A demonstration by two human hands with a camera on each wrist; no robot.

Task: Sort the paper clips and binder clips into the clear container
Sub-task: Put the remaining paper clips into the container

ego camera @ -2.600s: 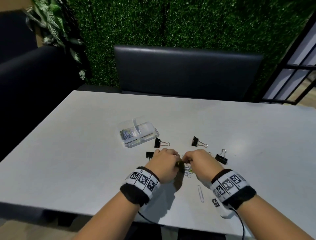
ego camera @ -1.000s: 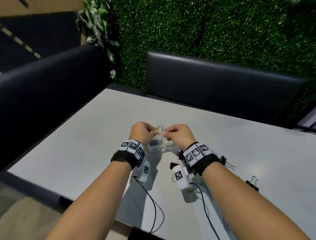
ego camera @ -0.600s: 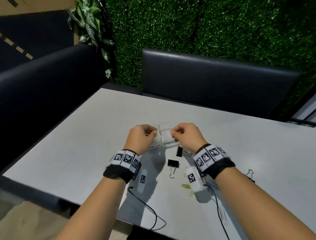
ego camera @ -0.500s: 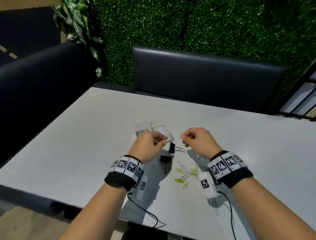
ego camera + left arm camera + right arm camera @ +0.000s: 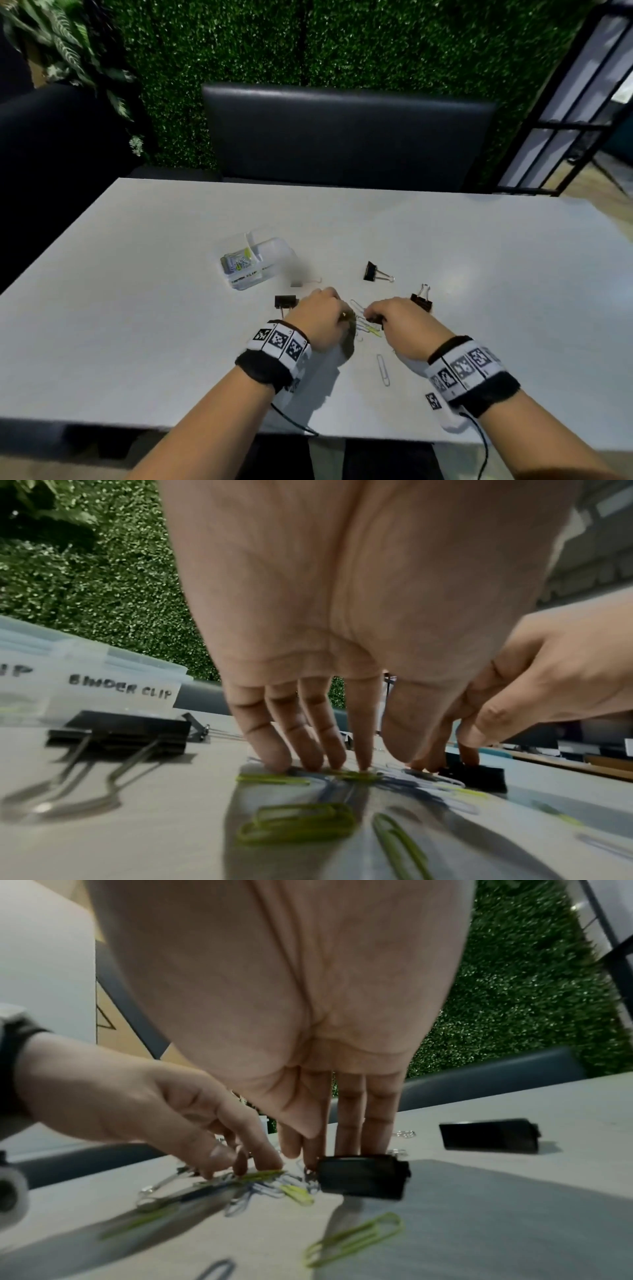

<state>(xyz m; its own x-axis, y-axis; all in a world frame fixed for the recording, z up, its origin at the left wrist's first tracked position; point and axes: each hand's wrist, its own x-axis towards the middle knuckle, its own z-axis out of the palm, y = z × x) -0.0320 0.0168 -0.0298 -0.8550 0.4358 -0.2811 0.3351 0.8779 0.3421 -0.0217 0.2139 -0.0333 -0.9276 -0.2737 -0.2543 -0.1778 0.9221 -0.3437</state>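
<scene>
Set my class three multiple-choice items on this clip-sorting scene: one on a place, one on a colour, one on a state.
1. Where is the clear container? A on the floor; B on a shelf; C on the table beyond the left hand.
2. The binder clips are: A red; B black; C white.
3. The binder clip at the right hand: A lies on the table, fingertips touching it; B is lifted; C is in the container.
Key: C, it stands past the left hand. B, those in view are black. A, fingertips meet it, table beneath.
</scene>
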